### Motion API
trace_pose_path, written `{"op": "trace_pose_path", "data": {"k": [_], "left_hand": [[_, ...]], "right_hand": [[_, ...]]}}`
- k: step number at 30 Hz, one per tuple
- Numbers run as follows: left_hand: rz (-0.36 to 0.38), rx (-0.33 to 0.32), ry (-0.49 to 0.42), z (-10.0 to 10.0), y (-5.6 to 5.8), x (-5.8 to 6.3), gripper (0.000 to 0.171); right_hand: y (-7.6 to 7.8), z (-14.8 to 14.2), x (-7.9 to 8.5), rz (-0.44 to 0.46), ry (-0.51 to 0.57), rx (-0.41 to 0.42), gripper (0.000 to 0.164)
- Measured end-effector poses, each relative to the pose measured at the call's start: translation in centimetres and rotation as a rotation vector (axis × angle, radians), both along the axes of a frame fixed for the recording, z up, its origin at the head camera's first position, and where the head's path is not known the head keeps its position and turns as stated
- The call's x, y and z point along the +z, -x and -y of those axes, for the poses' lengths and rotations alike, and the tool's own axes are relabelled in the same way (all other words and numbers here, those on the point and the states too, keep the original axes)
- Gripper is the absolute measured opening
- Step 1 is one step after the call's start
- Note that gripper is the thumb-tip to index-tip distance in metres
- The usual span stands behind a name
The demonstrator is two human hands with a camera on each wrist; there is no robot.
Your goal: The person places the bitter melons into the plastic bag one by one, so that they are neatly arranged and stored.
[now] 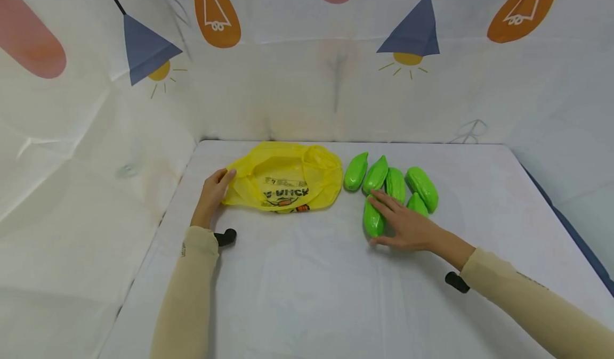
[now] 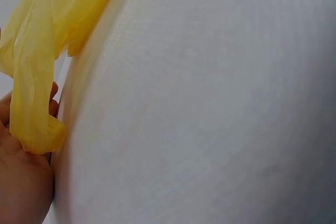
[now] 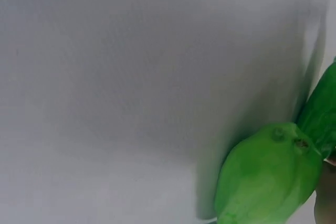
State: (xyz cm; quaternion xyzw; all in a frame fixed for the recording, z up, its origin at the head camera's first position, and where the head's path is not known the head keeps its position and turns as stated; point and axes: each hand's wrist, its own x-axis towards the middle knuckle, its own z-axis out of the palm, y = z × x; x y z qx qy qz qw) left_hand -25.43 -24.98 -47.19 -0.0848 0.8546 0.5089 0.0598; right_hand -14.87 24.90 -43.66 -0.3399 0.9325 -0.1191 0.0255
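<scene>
At the left side of a yellow plastic bag (image 1: 283,175), my left hand (image 1: 211,194) pinches its edge between thumb and fingers. The bag lies flattened on the table, with dark print on its front. In the left wrist view a folded strip of the yellow bag (image 2: 34,77) hangs over the palm (image 2: 23,182). My right hand (image 1: 408,228) reaches over the nearest green gourd-like piece (image 1: 373,218), thumb at its near end and outstretched fingers at its far end. The right wrist view has a glossy green piece (image 3: 268,177) large, beside part of the hand (image 3: 326,192).
Several similar green pieces, among them one at the right (image 1: 422,188) and one beside the bag (image 1: 356,171), cluster behind the right hand. A white cloth covers the table (image 1: 288,295). White sheeting with printed lamps (image 1: 412,29) hangs behind and at the sides.
</scene>
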Motion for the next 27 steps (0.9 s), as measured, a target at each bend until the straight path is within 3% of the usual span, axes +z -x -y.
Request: {"op": "trace_pose_path", "data": {"k": [13,27], "left_hand": [[-0.005,0.003,-0.007,-0.1,-0.1,0.1,0.084],[0.001,0.015,-0.023,0.0,0.1,-0.2,0.085]], "right_hand": [[0.4,-0.2,0.6,-0.073,-0.005,0.07,0.102],[1.3,-0.6,1.7,-0.101,-0.004,0.053,0.109]]}}
